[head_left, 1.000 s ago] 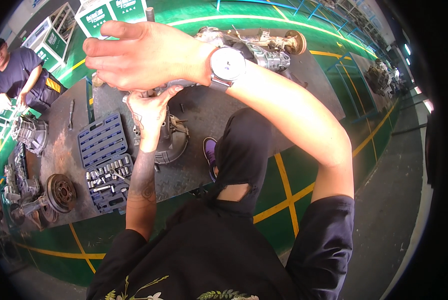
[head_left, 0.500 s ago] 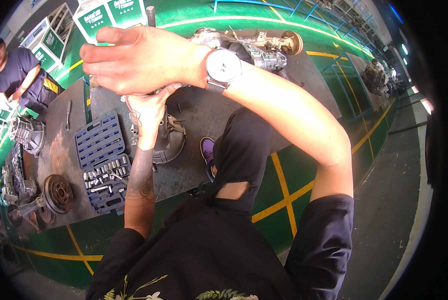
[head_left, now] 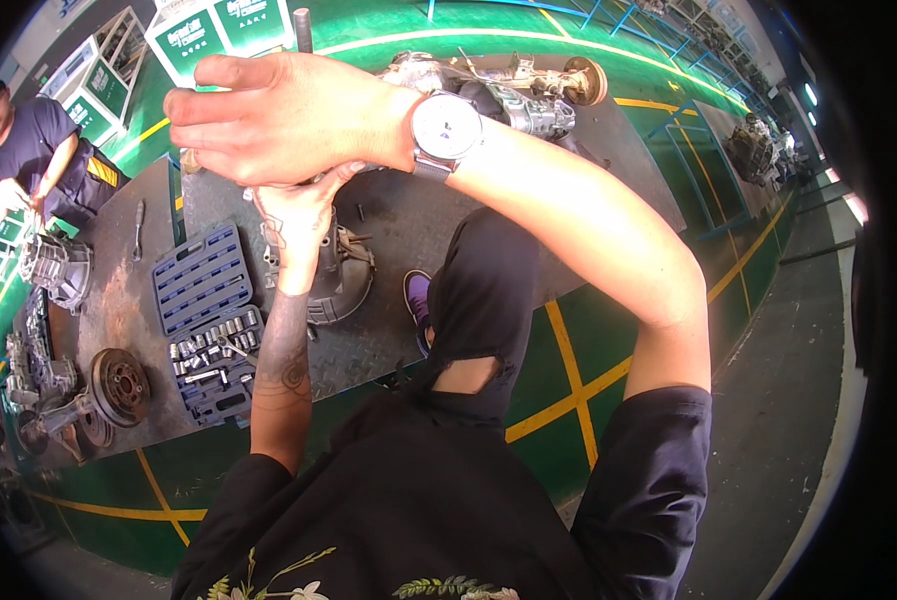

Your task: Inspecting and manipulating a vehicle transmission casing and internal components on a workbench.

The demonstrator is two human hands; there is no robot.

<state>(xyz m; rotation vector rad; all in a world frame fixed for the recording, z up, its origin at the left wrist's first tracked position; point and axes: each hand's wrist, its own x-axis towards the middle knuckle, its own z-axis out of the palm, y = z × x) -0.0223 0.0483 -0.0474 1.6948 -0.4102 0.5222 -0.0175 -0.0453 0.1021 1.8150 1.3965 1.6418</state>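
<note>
My right hand, with a watch on its wrist, is closed high in front of me, its fingers curled toward the left. Whatever it grips is hidden behind it. Just below, my left hand reaches up against a metal gearbox-like housing standing on the plate-topped bench. Its thumb points right, while its fingers are out of sight behind my right hand. Beyond my right hand an upright metal bar sticks up; I cannot tell whether either hand touches it.
An open blue socket set case lies left of the housing. Farther left are a ratchet-like tool, a cast housing and a rusty brake drum. More gearbox parts lie behind. A co-worker stands at the far left.
Both my hands keep nearly the same pose, with only a slight shift of the view. The co-worker's hands have moved a little.
</note>
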